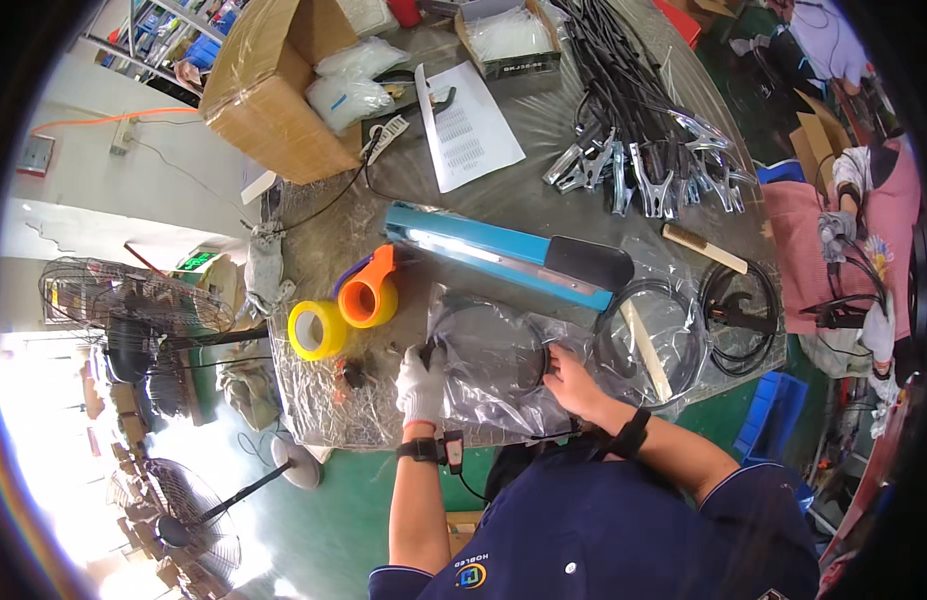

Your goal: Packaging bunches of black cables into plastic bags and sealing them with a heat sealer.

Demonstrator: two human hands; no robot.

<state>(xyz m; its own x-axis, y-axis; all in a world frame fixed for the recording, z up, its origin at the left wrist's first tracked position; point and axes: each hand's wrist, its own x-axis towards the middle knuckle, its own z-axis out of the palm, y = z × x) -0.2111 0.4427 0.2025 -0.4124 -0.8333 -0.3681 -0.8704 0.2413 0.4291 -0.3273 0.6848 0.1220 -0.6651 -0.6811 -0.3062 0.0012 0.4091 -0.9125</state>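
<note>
A clear plastic bag (488, 385) with a coiled black cable (541, 345) inside lies at the near edge of the table. My left hand (420, 385), in a white knit glove, is closed on the bag's left side. My bare right hand (575, 382) has its bent fingers and thumb closed on the bag's right side; the fingertips are partly hidden. Just beyond the bag, a long blue bar-shaped tool (473, 240) with a black end slants across the table. To the right sits another bagged cable coil (703, 350) with a cream strip (645, 340) across it.
Left are a yellow tape roll (317, 330) and an orange tape dispenser (381, 265). Behind are a cardboard box (253, 100), a paper sheet (473, 130) and cables with metal clamps (653, 180). Right are a brush (698, 245), a loose cable coil (773, 320) and a co-worker's gloved hands (876, 330).
</note>
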